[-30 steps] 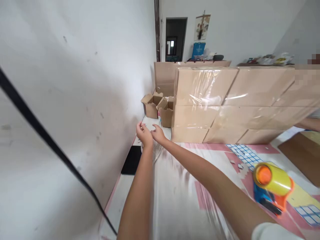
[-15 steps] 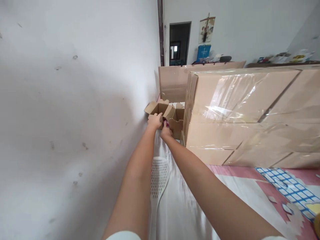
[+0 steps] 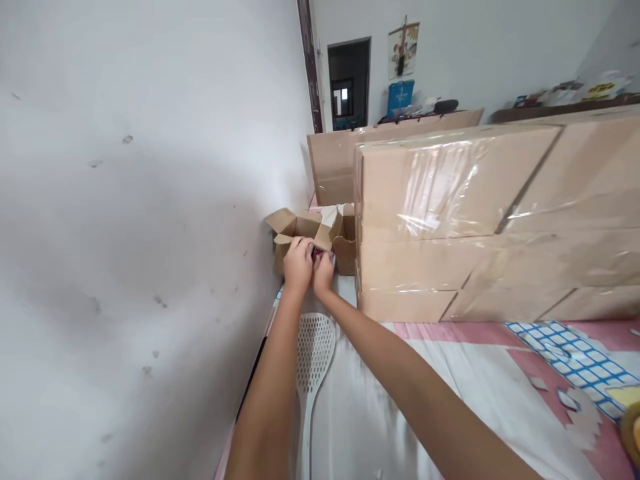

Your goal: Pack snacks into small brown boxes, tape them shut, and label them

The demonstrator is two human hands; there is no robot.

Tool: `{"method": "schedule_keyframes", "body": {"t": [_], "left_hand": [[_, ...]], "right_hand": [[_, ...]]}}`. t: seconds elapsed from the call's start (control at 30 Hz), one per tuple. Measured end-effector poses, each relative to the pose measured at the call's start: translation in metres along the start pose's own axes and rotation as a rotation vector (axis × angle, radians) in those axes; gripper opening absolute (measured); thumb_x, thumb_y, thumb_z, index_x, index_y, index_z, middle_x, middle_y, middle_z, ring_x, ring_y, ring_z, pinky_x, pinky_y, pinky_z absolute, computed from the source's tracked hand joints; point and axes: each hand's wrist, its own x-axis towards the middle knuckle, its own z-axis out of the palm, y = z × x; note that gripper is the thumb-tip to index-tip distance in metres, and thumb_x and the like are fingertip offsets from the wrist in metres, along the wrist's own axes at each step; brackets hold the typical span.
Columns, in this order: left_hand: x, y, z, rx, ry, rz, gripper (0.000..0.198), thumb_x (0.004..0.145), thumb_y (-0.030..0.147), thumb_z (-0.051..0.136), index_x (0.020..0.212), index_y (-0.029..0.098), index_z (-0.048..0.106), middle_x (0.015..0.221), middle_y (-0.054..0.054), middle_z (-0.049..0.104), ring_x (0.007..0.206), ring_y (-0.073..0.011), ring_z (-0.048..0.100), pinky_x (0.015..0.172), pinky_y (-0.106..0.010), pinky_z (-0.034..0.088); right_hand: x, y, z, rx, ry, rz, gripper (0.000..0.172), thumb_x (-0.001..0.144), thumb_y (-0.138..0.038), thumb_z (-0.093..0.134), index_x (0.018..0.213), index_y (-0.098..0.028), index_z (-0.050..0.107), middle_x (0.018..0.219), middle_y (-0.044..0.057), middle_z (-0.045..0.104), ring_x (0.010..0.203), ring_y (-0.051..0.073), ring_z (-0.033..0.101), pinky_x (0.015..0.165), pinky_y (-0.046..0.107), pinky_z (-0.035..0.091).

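Observation:
An open cardboard box (image 3: 284,250) stands against the wall with its flaps spread. Over its front right corner my left hand (image 3: 299,261) is closed, and what its fingers hold is hidden. My right hand (image 3: 323,273) touches it and pinches a small dark pink item (image 3: 326,253), whose kind I cannot make out. Just to the right is a second open carton (image 3: 345,250), close beside the stacked boxes. Below both hands a white perforated paddle, like a strainer or racket (image 3: 316,350), lies on the white sheet (image 3: 360,400).
Large taped cardboard boxes (image 3: 425,200) form a wall on the right. Another cardboard panel (image 3: 333,167) stands behind. The white wall (image 3: 150,233) closes off the left. A blue-grid patterned piece (image 3: 570,360) and a tape roll (image 3: 631,430) lie at the right.
My view has shifted slightly right. The left open box has been drawn nearer and apart from the second carton. Both hands moved with it and are now closer together.

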Motion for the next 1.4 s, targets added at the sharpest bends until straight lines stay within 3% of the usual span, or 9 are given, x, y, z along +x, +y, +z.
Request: {"method": "schedule_keyframes", "body": {"t": [0.2,0.3,0.47,0.57,0.7,0.83,1.07,1.23,1.4], "left_hand": [[-0.118,0.051,-0.080,-0.118,0.093,0.111,0.024,0.098,0.020,0.052,0.107,0.024,0.073,0.113,-0.004,0.074,0.104,-0.0182,0.069,0.093,-0.029,0.052],[-0.157,0.089,-0.111,-0.130,0.206,0.217,0.022,0.098,0.021,0.056,0.109,0.026,0.074,0.112,-0.002,0.075,0.101,-0.0156,0.070,0.091,-0.027,0.053],[-0.200,0.153,-0.154,-0.104,0.386,0.398,0.022,0.093,0.013,0.064,0.108,0.025,0.074,0.108,-0.002,0.076,0.099,-0.0158,0.071,0.093,-0.029,0.052],[-0.245,0.174,-0.167,-0.197,0.491,0.381,0.025,0.089,0.010,0.067,0.106,0.025,0.076,0.107,-0.003,0.076,0.097,-0.0170,0.071,0.090,-0.030,0.055],[-0.309,0.174,-0.157,-0.527,0.619,0.150,0.015,0.082,0.015,0.071,0.093,0.023,0.078,0.098,-0.003,0.075,0.092,-0.0201,0.070,0.080,-0.033,0.056],[-0.343,0.163,-0.126,-0.978,0.741,-0.093,0.009,0.076,0.020,0.060,0.073,0.022,0.069,0.082,-0.001,0.068,0.081,-0.0177,0.066,0.065,-0.028,0.049],[-0.359,0.184,-0.047,-1.122,0.554,-0.183,0.011,0.072,0.027,0.052,0.064,0.021,0.057,0.069,-0.002,0.059,0.075,-0.0182,0.063,0.067,-0.031,0.048],[-0.359,0.211,-0.016,-1.169,0.405,-0.158,0.023,0.076,0.038,0.051,0.060,0.021,0.054,0.073,-0.004,0.060,0.074,-0.0192,0.062,0.072,-0.036,0.051],[-0.358,0.217,-0.073,-1.050,0.485,-0.123,0.021,0.082,0.039,0.058,0.084,0.022,0.069,0.112,-0.007,0.066,0.115,-0.0246,0.061,0.098,-0.040,0.049]], "right_hand": [[-0.130,0.005,-0.075,0.349,0.023,-0.164,0.023,0.103,-0.024,0.039,0.113,-0.020,0.058,0.107,0.010,0.071,0.098,0.022,0.066,0.087,0.033,0.051],[-0.188,0.002,-0.121,0.525,0.011,-0.166,0.020,0.103,-0.036,0.043,0.098,-0.023,0.057,0.091,0.004,0.066,0.082,0.020,0.061,0.076,0.031,0.049],[-0.252,-0.017,-0.194,0.611,-0.003,-0.126,0.031,0.102,-0.047,0.046,0.082,-0.024,0.048,0.074,-0.002,0.052,0.068,0.017,0.049,0.064,0.028,0.042],[-0.282,-0.010,-0.244,0.671,0.008,-0.087,0.036,0.102,-0.052,0.048,0.080,-0.024,0.047,0.069,-0.005,0.047,0.062,0.015,0.045,0.060,0.026,0.039],[-0.318,0.024,-0.325,0.720,0.118,-0.110,0.036,0.100,-0.054,0.053,0.082,-0.024,0.049,0.068,-0.005,0.048,0.061,0.014,0.047,0.059,0.026,0.040],[-0.344,0.059,-0.417,0.598,0.287,-0.238,0.031,0.099,-0.050,0.058,0.085,-0.023,0.052,0.071,-0.004,0.051,0.064,0.014,0.050,0.061,0.026,0.042],[-0.365,0.083,-0.552,0.617,0.569,-0.435,0.035,0.087,-0.048,0.077,0.082,-0.022,0.054,0.072,-0.004,0.050,0.062,0.012,0.048,0.059,0.024,0.042],[-0.379,0.061,-0.585,0.638,0.638,-0.546,0.034,0.081,-0.043,0.082,0.082,-0.021,0.057,0.072,-0.004,0.051,0.064,0.012,0.049,0.062,0.025,0.043],[-0.397,0.042,-0.575,0.590,0.621,-0.619,0.027,0.087,-0.040,0.077,0.082,-0.022,0.057,0.073,-0.004,0.047,0.062,0.013,0.042,0.060,0.026,0.038]]}}
